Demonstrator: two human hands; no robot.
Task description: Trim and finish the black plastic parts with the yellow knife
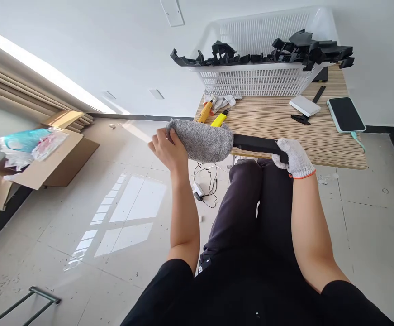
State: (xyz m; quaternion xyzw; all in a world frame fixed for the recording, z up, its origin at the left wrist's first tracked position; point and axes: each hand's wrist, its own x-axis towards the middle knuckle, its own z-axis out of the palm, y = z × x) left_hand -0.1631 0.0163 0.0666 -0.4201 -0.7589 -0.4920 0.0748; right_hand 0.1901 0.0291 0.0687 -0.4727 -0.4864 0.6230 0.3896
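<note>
My left hand, bare, pinches the left end of a grey fuzzy cloth. From the cloth's right side comes a long black plastic strip; its left part is hidden by the cloth. My right hand, in a white knit glove with an orange cuff edge, grips the strip's right end. Cloth and strip are held level in the air at the table's front edge. Just behind the cloth lie a yellow-handled tool and a bright yellow cutter.
On the wood-slat table stand a white basket with black plastic parts across it, a white box and a phone on a cable. An open carton and a power strip with cords are on the floor.
</note>
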